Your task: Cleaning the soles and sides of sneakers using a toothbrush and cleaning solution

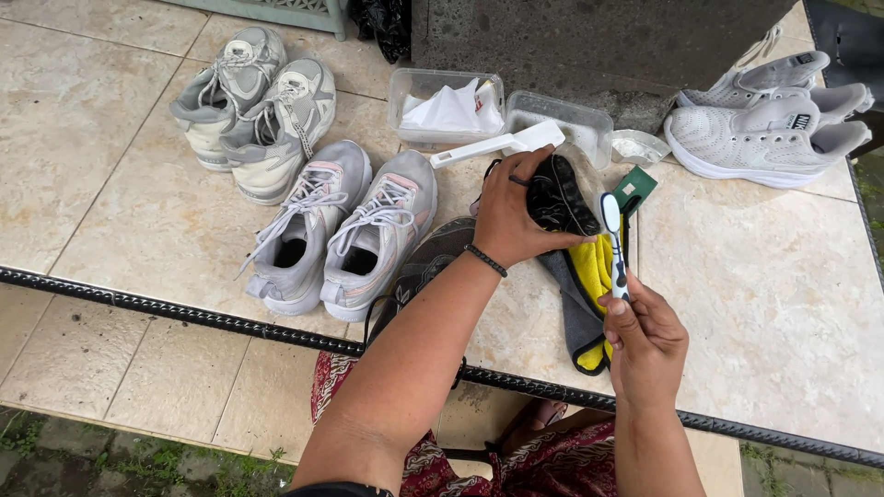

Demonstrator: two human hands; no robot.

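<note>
While the head view looks down on the tiled table [138, 184], I see the left hand [508, 213] clasped around a black shoe [560, 198] at centre frame, and the right hand [645, 339] pinching a white toothbrush [613, 241] upright just beside it. I judge the scrubbing is underway; bristles next need to meet the shoe's surface. A yellow-and-grey cloth [589, 294] lies beneath. At upper centre sit two clear rectangular tubs [552, 120], one holding white packets [451, 110], with a small green label [635, 189] to their right.
</note>
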